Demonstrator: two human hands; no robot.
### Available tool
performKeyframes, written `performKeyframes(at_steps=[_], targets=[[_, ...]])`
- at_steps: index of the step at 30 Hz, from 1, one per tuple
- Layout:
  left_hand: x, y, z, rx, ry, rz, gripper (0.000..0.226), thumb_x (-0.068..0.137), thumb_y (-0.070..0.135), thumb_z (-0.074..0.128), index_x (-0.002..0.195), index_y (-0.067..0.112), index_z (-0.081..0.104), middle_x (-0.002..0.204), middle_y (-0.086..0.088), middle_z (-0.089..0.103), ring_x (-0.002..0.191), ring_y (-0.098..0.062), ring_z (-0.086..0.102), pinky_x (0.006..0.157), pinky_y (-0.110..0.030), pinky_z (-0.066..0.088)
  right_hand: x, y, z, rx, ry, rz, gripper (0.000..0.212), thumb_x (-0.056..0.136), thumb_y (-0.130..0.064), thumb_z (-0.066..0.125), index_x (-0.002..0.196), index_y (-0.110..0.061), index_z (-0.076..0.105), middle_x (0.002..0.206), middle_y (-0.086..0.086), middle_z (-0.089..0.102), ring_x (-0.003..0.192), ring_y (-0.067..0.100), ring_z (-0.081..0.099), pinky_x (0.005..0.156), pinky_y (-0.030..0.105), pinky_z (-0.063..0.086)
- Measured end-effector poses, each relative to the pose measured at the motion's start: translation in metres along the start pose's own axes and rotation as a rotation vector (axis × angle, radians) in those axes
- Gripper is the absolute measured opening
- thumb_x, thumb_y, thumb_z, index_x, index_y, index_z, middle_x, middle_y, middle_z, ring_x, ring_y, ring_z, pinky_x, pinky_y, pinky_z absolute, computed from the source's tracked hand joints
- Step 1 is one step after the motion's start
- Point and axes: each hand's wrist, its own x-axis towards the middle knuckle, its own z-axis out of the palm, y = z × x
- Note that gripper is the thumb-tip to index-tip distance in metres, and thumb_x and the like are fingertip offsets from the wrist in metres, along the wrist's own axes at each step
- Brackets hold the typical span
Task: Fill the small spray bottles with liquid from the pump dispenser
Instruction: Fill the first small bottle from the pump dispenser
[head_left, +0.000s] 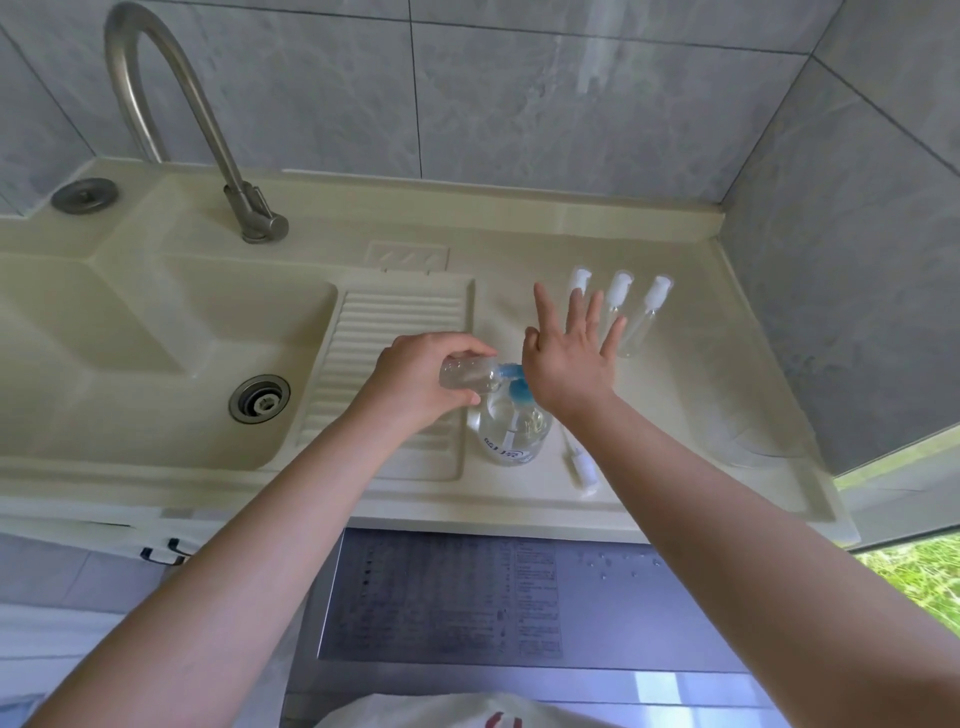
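Left hand (415, 382) clamps a tilted bottle (467, 373) at the pump (514, 387); right hand (571, 358), fingers apart, presses. Misalignment would spill liquid.

bare forearms, sleeveless; hands (566, 358) without rings.

I face a cream sink (156, 332) set in a counter (691, 364). Behind the sink a steel tap (171, 104) arches up, and a round metal cap (84, 195) sits behind and to its left. The drain (260, 399) lies in the sink's floor. A ribbed washboard (395, 332) slopes off the sink's right side. Grey wall tiles (519, 93) rise behind the sink. Below the sink's right end I see a grey panel (467, 597) with print too blurred to read.
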Motion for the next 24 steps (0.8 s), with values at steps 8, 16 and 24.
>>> performKeyframes(at_steps=[8, 16, 24], targets=[[0.000, -0.001, -0.001, -0.020, 0.007, 0.005, 0.053, 0.070, 0.014, 0.087, 0.114, 0.036, 0.070, 0.109, 0.021, 0.069, 0.101, 0.003, 0.060, 0.090, -0.003, 0.035, 0.005, 0.000, -0.009, -0.126, 0.167, -0.086, 0.062, 0.106, -0.033, 0.026, 0.160, -0.030, -0.005, 0.167, 0.014, -0.007, 0.152, 0.033, -0.019, 0.119, 0.059, -0.013], [-0.001, -0.002, 0.001, -0.033, -0.002, 0.018, 0.052, 0.068, 0.012, 0.087, 0.112, 0.035, 0.071, 0.107, 0.021, 0.070, 0.098, 0.008, 0.060, 0.089, -0.001, 0.036, 0.003, -0.001, -0.002, -0.038, 0.087, -0.044, 0.060, 0.107, -0.037, 0.022, 0.160, -0.031, -0.004, 0.167, 0.012, -0.008, 0.152, 0.031, -0.020, 0.119, 0.059, -0.013], [-0.001, -0.003, 0.000, -0.026, -0.009, 0.021, 0.053, 0.069, 0.013, 0.087, 0.114, 0.035, 0.070, 0.111, 0.019, 0.069, 0.102, 0.004, 0.061, 0.091, -0.001, 0.035, -0.001, 0.001, 0.000, 0.001, 0.040, -0.039, 0.059, 0.106, -0.032, 0.022, 0.160, -0.033, -0.003, 0.168, 0.011, -0.008, 0.152, 0.030, -0.019, 0.120, 0.059, -0.011]])
